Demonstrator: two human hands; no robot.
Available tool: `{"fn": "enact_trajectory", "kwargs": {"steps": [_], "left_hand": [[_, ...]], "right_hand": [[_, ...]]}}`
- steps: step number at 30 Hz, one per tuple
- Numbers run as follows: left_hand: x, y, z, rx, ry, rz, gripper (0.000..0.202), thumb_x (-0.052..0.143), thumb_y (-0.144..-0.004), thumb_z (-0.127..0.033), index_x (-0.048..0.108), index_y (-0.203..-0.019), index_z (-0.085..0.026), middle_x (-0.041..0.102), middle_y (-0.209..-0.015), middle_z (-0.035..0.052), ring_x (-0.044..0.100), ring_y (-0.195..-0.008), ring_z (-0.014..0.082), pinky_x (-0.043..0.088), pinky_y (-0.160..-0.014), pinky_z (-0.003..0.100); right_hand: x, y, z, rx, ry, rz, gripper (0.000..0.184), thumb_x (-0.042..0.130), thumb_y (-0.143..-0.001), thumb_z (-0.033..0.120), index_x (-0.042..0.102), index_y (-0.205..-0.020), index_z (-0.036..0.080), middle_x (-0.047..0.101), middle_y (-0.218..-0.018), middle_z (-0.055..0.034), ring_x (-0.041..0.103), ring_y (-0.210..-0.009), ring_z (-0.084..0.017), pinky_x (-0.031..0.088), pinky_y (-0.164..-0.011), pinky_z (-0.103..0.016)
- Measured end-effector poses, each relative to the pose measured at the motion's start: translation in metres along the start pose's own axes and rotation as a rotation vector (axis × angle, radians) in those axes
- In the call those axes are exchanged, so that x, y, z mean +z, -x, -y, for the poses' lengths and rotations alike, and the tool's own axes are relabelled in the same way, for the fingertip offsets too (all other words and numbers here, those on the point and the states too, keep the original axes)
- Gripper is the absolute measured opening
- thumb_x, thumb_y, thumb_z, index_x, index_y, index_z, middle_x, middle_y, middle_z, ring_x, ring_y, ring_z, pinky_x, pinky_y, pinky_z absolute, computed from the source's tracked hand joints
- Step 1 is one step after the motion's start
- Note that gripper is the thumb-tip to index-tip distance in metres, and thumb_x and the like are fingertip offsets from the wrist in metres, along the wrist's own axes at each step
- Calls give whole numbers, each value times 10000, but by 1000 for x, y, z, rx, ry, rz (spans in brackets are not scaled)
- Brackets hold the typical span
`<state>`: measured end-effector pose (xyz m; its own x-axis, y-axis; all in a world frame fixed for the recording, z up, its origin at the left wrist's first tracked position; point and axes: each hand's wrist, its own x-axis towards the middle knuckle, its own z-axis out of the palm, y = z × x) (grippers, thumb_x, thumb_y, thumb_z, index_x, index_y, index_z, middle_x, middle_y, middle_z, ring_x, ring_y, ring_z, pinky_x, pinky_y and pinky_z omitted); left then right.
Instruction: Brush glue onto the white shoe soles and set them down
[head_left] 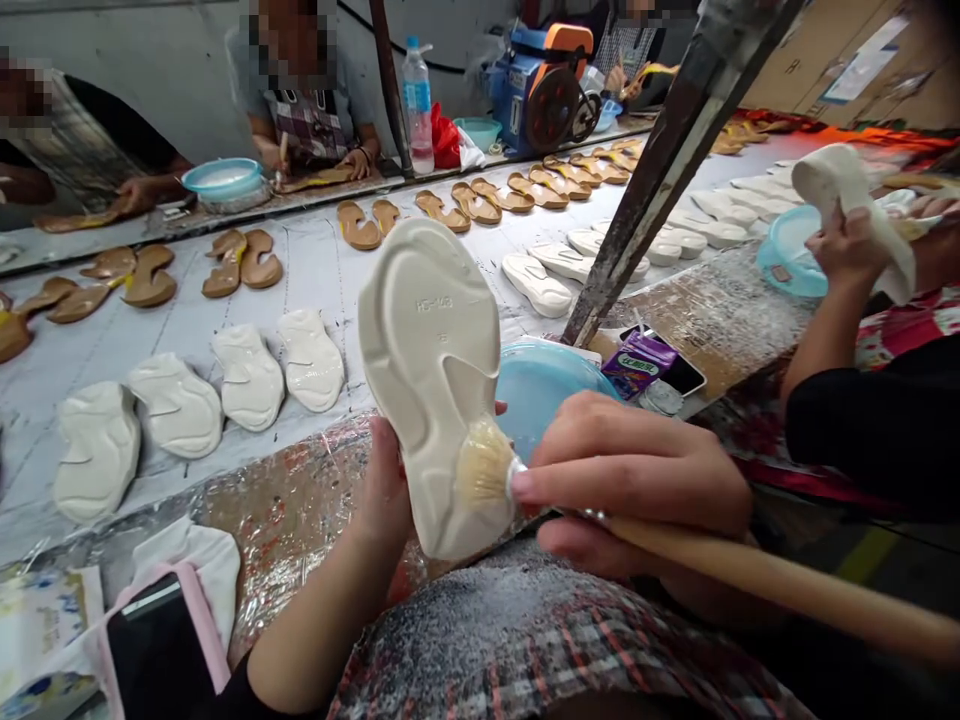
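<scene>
My left hand (384, 490) grips a cream-white shoe sole (424, 370) from behind, with its moulded tread side facing me and "HS-148" stamped near the top. My right hand (630, 475) is shut around the long wooden handle (780, 570) of a round brush (486, 465). The pale bristles press against the lower right edge of the sole. Beyond the brush lies a shallow light-blue dish (536, 390), partly hidden by the sole and my right hand.
Rows of white soles (247, 378) and tan sole pieces (442, 210) lie on a long foil-and-paper-covered table (285, 520). A co-worker's hand (847, 245) on the right holds a white sole above a blue tub (787, 255). A dark metal post (675, 175) rises beside a phone (675, 360).
</scene>
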<state>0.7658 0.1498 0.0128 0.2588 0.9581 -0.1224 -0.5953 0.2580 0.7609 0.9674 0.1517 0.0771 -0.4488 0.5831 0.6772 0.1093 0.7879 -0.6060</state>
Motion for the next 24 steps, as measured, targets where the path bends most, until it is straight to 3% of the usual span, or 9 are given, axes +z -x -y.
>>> {"fn": "enact_trajectory", "kwargs": {"steps": [3,6,9,13,17,19,24], "left_hand": [[5,5,4,134,-20,-57,619,621,-793,-795,748,-1135,-295,735,-1237,64,450,-1463,379,524,-1131,516],[8,8,3,235,-57,-118,501,675,-793,-729,763,-1083,-330,736,-1228,30,381,-1511,354,509,-1157,506],[10,10,-1,194,-48,-112,598,574,-803,-811,757,-1083,-316,752,-1167,70,450,-1461,384,540,-1116,547],[14,16,-9,28,20,18,877,422,-771,-929,748,-1157,-212,757,-1125,157,695,-1143,419,634,-935,550],[21,20,-16,53,33,-7,830,425,-842,-861,720,-1252,-203,750,-1192,159,746,-968,349,652,-808,470],[23,21,-21,104,26,-35,802,415,-875,-831,705,-1273,-198,759,-1162,146,740,-959,331,643,-817,461],[22,18,-34,91,88,55,748,464,-912,-760,715,-1235,-133,752,-1135,126,722,-909,282,631,-797,406]], "right_hand": [[-1,-24,9,-104,155,-24,73,669,-980,234,719,-997,184,734,-811,-27,683,-747,-137,573,-745,-313],[7,-31,7,-142,212,-30,58,680,-971,239,707,-960,190,739,-824,-31,696,-771,-140,567,-757,-304],[17,-18,3,-228,241,-10,165,642,-980,260,686,-845,176,720,-766,-36,670,-691,-149,543,-683,-324],[18,1,2,-260,281,78,150,611,-971,205,690,-870,126,710,-745,-54,635,-665,-154,540,-649,-340],[11,4,5,-188,304,36,46,640,-955,167,684,-944,159,718,-768,-38,646,-719,-140,548,-714,-320],[11,6,7,-189,278,32,105,587,-980,183,666,-913,166,697,-731,-29,633,-676,-138,529,-674,-322],[10,15,10,-163,131,123,307,442,-1068,267,655,-886,140,630,-625,-20,598,-575,-124,495,-622,-307]]}}
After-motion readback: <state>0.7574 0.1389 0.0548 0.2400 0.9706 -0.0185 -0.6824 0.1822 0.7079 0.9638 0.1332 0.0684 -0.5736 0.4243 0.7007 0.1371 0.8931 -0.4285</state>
